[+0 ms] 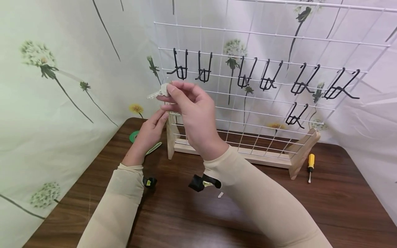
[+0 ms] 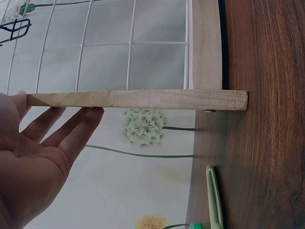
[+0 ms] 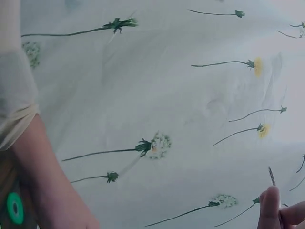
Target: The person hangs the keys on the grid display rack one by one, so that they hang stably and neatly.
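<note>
My right hand [image 1: 200, 117] is raised before the left end of a white wire grid rack [image 1: 238, 129]. Its thumb and fingers pinch a silver key [image 1: 155, 94], whose blade points left. In the right wrist view only the fingertips [image 3: 270, 205] and the thin edge of the key [image 3: 271, 175] show. Lower down, my left hand [image 1: 151, 132] grips the rack's wooden side post [image 1: 170, 141]. The left wrist view has the fingers [image 2: 78, 129] against one face of this post [image 2: 157, 99], with the thumb partly hidden on the other side.
Several black hooks [image 1: 203, 70] hang on the grid. A yellow screwdriver [image 1: 311, 162] lies right of the rack. Left of it are a green ring-shaped roll [image 1: 133, 136] and a slim light-green tool [image 1: 154, 148]. A small pale notched piece [image 1: 220, 195] lies near the right wrist.
</note>
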Available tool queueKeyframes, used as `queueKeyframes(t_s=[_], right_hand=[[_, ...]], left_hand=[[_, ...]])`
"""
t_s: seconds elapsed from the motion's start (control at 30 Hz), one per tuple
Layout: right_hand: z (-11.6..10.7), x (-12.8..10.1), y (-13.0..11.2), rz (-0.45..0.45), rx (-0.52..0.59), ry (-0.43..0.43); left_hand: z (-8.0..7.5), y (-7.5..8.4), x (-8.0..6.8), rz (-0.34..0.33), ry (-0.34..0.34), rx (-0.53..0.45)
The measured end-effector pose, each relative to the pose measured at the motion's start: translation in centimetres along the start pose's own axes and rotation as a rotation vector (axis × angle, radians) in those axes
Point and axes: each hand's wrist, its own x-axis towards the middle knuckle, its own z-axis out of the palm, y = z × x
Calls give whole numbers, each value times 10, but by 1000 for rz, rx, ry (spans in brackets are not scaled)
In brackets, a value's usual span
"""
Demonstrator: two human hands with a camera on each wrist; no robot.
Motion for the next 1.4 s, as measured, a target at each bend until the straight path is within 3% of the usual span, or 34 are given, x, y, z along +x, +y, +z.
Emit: queueKeyframes(t_s=[0.23, 0.5, 0.8, 0.97, 1.2, 1.4], right_hand=[[6, 10, 3, 24, 105, 45], [-1, 23, 6, 56, 75, 57], [-14, 31, 7, 88, -38, 59], [-28, 27, 7, 77, -157, 47], [-63, 5, -11, 47, -353, 0], [-109, -29, -18, 59, -505, -6]], left_hand=[[0, -1, 0, -2, -2, -9], [-1, 0, 1, 6, -1, -1], [0, -1, 2, 17, 21, -5], [1, -1, 2, 27, 34, 2], [4, 2, 2, 31, 33, 13], [2, 1, 0, 30, 39, 4]])
